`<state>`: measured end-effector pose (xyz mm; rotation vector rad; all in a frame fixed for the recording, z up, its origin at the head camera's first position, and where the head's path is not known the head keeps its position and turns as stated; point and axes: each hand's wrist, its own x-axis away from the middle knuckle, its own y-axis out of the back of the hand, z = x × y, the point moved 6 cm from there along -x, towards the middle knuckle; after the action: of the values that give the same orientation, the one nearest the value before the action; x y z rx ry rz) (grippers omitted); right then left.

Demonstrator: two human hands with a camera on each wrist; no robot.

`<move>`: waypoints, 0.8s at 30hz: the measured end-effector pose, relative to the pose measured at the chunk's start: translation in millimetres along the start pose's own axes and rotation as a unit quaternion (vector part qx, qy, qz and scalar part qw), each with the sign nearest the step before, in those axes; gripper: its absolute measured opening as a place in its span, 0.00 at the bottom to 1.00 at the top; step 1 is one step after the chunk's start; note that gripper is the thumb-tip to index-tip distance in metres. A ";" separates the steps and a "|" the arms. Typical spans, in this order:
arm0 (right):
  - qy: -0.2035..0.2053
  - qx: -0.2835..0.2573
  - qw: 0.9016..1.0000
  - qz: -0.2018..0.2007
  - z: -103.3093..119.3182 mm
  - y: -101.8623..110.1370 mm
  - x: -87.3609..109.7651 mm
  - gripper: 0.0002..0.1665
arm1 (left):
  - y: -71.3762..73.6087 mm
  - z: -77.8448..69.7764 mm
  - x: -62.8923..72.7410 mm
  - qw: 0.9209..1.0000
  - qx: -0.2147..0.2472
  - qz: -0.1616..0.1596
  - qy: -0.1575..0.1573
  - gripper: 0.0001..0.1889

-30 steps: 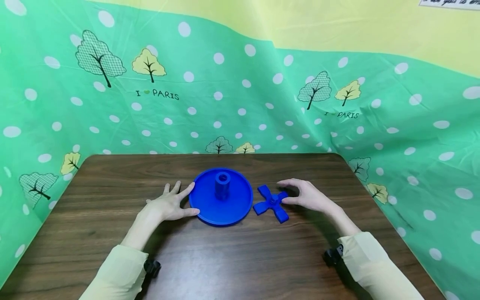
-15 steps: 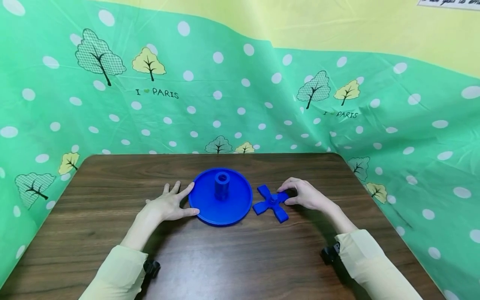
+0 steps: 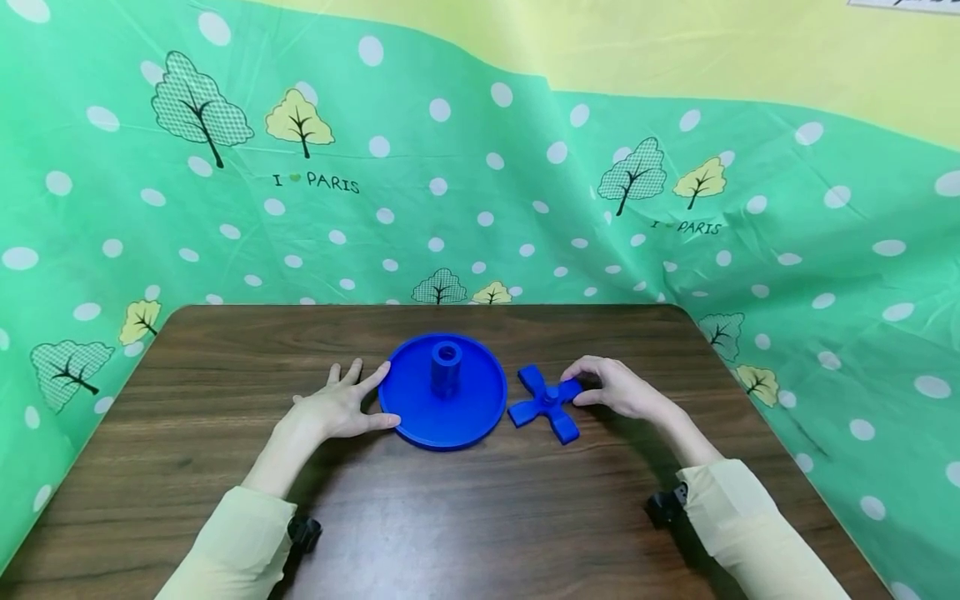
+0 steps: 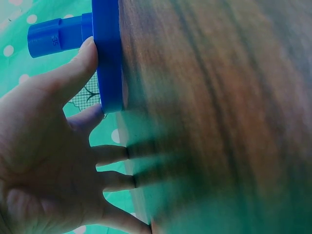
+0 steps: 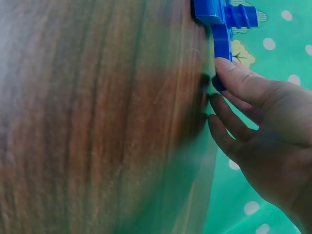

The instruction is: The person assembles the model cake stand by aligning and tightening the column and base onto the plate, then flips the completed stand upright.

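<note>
Green cloth (image 3: 438,212) with white spots, printed trees and a yellow upper band hangs behind a dark wood-grain table (image 3: 465,517). On the tabletop, seen from the head camera, lies a round blue dish (image 3: 468,417) with a raised rim, an upright hollow post (image 3: 446,375) standing at its middle. The left hand (image 3: 337,410) reaches the dish with fingers spread and loose, the index fingertip touching the rim near ten o'clock and the thumb near eight. At the dish's three o'clock, just beside it and apart, sits a blue four-armed cross (image 3: 551,397) with a short ribbed peg (image 5: 242,16) rising from its hub. The right hand (image 3: 618,390) pinches, thumb against forefinger, the cross's arm that points between two and three o'clock.
</note>
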<state>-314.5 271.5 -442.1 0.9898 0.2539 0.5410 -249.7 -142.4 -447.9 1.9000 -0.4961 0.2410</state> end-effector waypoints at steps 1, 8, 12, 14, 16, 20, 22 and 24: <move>-0.004 -0.009 1.000 0.002 -0.6 0.9 0.4 0.17 | 0.0 -0.1 -0.1 1.000 -0.001 0.000 -0.001 0.51; -0.006 -0.040 0.999 -0.007 -3.6 6.4 3.9 0.17 | 2.3 -1.9 1.2 1.000 0.000 0.000 0.000 0.51; -0.004 -0.087 0.996 -0.012 -5.1 8.2 6.2 0.16 | 2.9 -3.1 2.0 1.000 -0.004 0.001 0.000 0.52; -0.002 -0.112 0.994 -0.015 -5.0 9.5 7.4 0.16 | 2.8 -3.0 2.1 1.000 -0.004 0.002 0.001 0.52; -0.006 -0.132 0.991 -0.018 -5.4 11.6 8.4 0.16 | 2.5 -3.1 1.9 1.000 -0.004 0.001 0.001 0.52; -0.024 -0.172 0.984 -0.037 -5.3 18.2 10.3 0.18 | 1.7 -2.2 1.0 1.000 -0.003 0.000 0.002 0.51; -0.029 -0.189 0.980 -0.049 -4.2 22.3 10.9 0.20 | 1.7 -2.1 1.2 1.000 -0.004 -0.001 0.002 0.51; -0.030 -0.199 0.977 -0.064 -2.0 26.6 11.1 0.21 | 1.5 -2.2 1.6 1.000 -0.003 -0.001 0.002 0.51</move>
<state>-314.4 290.4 -420.3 0.5950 0.1453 0.4225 -248.8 -141.1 -445.2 1.8943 -0.4917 0.2422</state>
